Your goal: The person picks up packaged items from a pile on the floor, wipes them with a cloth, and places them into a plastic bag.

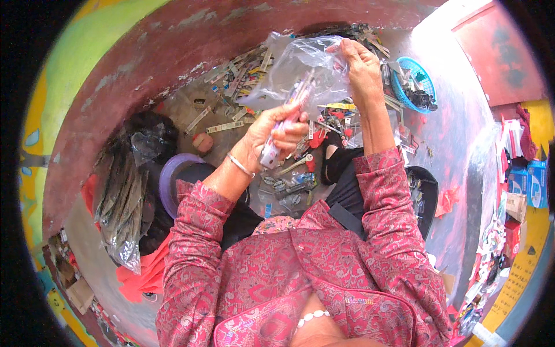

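Note:
My left hand [277, 136] is wrapped round a bundle of slim, stick-like pieces [302, 92], pinkish and white. The bundle is blurred, so I cannot make out its exact kind. Its upper end tilts up and right against a clear plastic bag [283, 63]; whether it is inside the bag or in front of it I cannot tell. My right hand [361, 66] is closed, pinching the bag's upper right edge between thumb and fingers. The bag hangs crumpled between both hands, above the littered floor.
Mixed small items [295, 179] litter the floor between my legs and along the maroon wall [173, 52]. A blue basket [428, 78] with dark pieces stands at right. On the left are a purple ring-shaped rim [167, 185] and a clear bag of long dark strands [118, 196].

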Demonstrator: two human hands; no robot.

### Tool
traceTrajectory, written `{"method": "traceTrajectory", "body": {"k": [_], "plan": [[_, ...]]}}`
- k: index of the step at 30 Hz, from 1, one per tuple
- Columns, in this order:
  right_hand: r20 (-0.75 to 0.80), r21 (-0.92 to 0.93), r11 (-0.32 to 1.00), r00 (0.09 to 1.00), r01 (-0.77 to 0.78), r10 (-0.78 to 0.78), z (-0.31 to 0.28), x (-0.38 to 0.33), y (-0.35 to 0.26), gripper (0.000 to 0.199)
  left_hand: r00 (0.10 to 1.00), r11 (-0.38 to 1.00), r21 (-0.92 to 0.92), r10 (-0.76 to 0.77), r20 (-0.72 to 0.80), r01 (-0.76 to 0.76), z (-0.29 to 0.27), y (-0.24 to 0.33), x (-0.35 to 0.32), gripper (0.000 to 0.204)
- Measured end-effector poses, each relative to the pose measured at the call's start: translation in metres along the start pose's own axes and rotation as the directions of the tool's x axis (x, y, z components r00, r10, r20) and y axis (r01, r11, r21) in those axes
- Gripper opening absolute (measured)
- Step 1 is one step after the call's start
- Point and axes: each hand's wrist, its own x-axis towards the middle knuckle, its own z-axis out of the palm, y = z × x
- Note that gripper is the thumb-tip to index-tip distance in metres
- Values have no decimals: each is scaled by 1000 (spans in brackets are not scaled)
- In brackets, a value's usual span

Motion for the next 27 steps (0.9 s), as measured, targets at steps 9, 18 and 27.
{"method": "traceTrajectory", "body": {"k": [9,18,27], "plan": [[528,-252,938,846,237,-72,15,-26,-15,23,999,984,-180,5,-33,-11,-11,15,12,29],[222,-604,698,922,385,-316,47,-48,2,16,883,889,-76,434,-175,-452,-22,35,8,14],[316,-536,677,864,504,-393,67,-84,17,14,450,520,508,853,-264,-687,-14,56,-12,2]]}}
